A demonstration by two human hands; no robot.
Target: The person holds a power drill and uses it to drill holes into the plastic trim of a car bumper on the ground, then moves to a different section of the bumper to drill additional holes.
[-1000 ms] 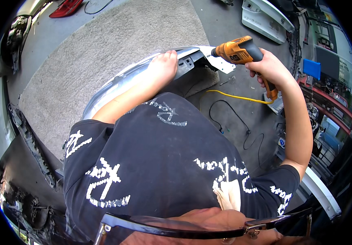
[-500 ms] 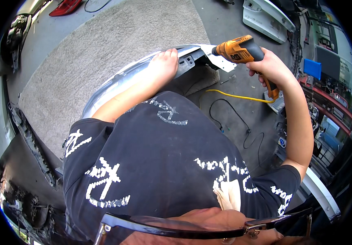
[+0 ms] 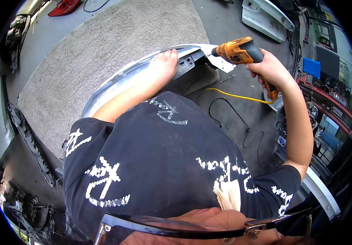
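Head view, left hand: we see our left hand pressed flat, fingers together, on the top edge of the silver bumper panel, steadying it without gripping round it.
Head view, right hand: our right hand is wrapped tight around the handle of the orange power drill.
Drill tip: it points at the white bracket end of the panel and looks to be touching it; we cannot tell whether a fastener is there.
Panel position: it stands on edge over the grey carpet, just in front of us.
Progress: we judge the work at the bracket to be under way, not finished.
Around: a yellow cord and a black cable lie on the concrete floor.
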